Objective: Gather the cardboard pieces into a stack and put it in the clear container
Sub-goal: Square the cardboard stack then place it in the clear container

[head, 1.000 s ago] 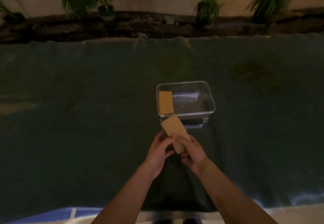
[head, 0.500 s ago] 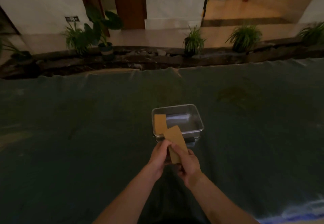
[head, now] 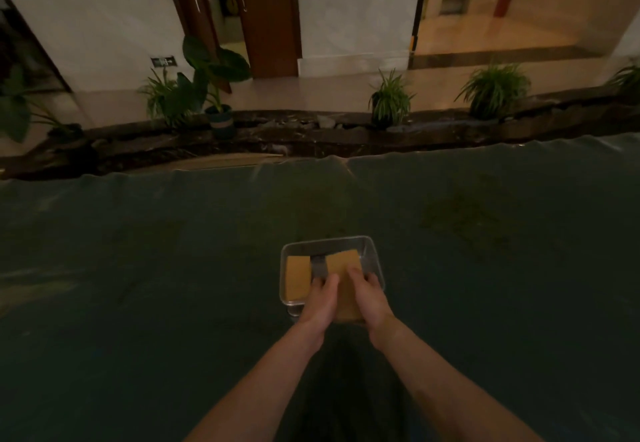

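**Both hands holding a cardboard piece over the clear container**

Table [head: 138, 303]: a broad surface covered by a dark green cloth, filling the lower part of the view. The far edge of the cloth is wrinkled. Beyond it runs a dark planter ledge [head: 311, 133] carrying several potted plants [head: 391, 99], with a pale tiled floor and brown doors behind.

Clear container [head: 375, 258]: a rectangular, transparent tub with rounded corners. It stands on the cloth near the table's middle, directly in front of the person.

Cardboard piece in hand [head: 341, 268]: a tan rectangular piece, held over the right half of the container. Its far end lies inside the rim outline; its near end extends past the container's near wall, between the two hands. Whether it touches the container floor cannot be told.

Cardboard piece in container [head: 298, 277]: a second tan rectangle, lying flat against the left side of the container, apart from the held piece.

Left hand [head: 320, 299]: fingers closed on the left edge of the held piece.

Right hand [head: 369, 298]: fingers closed on the right edge of the same piece.
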Tool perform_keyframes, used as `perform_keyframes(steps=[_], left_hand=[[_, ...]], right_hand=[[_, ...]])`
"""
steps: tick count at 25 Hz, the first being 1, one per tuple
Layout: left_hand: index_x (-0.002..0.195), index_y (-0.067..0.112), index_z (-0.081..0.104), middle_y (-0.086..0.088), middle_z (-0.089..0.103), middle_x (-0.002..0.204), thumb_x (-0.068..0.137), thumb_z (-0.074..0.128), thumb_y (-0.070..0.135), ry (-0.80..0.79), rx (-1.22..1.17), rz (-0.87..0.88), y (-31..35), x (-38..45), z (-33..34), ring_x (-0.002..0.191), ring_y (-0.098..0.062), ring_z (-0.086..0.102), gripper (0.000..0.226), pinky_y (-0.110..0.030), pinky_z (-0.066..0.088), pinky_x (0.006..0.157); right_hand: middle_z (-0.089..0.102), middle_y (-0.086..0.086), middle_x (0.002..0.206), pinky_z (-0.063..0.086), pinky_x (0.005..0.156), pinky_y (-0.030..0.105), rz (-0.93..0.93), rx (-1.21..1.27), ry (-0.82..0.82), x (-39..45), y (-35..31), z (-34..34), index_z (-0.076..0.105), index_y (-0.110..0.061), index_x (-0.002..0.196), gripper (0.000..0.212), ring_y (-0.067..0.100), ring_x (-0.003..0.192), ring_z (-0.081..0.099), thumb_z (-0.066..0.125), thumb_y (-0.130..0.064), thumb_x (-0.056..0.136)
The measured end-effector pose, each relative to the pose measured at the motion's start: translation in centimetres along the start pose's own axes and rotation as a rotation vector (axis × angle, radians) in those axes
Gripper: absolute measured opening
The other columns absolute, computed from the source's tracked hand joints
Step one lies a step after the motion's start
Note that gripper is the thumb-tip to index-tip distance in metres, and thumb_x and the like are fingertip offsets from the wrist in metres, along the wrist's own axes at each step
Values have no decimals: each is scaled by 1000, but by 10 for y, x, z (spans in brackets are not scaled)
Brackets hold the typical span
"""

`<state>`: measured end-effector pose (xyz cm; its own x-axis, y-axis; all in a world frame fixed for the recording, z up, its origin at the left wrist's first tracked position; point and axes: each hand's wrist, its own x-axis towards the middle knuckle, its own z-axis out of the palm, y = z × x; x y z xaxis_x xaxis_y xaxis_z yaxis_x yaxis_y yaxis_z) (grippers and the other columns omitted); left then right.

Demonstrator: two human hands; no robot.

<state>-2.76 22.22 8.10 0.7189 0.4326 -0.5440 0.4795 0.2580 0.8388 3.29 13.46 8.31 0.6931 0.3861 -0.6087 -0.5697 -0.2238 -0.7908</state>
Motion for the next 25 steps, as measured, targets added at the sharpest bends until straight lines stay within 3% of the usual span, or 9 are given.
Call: perform_keyframes(steps=[5, 11, 16, 20, 25], left_hand=[[145, 38, 28, -8, 44, 137, 93, 41, 56, 121, -110, -15, 23, 24, 38, 118, -31, 49, 57, -58, 40, 105], [141, 36, 31, -10, 46, 131, 94, 39, 55, 153, -86, -33, 43, 51, 52, 113, -31, 50, 51, -59, 42, 102], [139, 30, 34, -11, 51, 123, 96, 38, 52, 151, -60, -63, 54, 80, 44, 108, -29, 52, 49, -55, 44, 101], [134, 29, 44, -8, 56, 122, 87, 53, 56, 85, -4, -80, 58, 103, 28, 110, -29, 56, 55, -52, 46, 101], [127, 22, 53, -7, 61, 122, 88, 65, 37, 24, -55, -117, 54, 128, 13, 111, -26, 59, 43, -47, 47, 103]], right_hand=[[47, 6, 125, 42, 93, 46, -17, 5, -48, 25, -32, -17, 33, -33, 141, 49, 29, 112, 49, 45, -52, 96], [50, 9, 126, 46, 97, 56, 78, 85, -170, 55, -52, -38, 39, -43, 130, 44, 32, 110, 52, 54, -55, 90], [57, 7, 121, 50, 89, 49, 11, 93, -135, 78, -60, -30, 46, -35, 133, 44, 29, 106, 57, 56, -47, 92], [57, 7, 123, 50, 97, 52, -29, 45, -83, 102, -64, -28, 47, -30, 131, 43, 27, 107, 58, 57, -47, 93], [55, 4, 125, 49, 100, 51, -7, -91, -99, 130, -64, -31, 48, -29, 131, 52, 25, 110, 56, 67, -46, 86]])
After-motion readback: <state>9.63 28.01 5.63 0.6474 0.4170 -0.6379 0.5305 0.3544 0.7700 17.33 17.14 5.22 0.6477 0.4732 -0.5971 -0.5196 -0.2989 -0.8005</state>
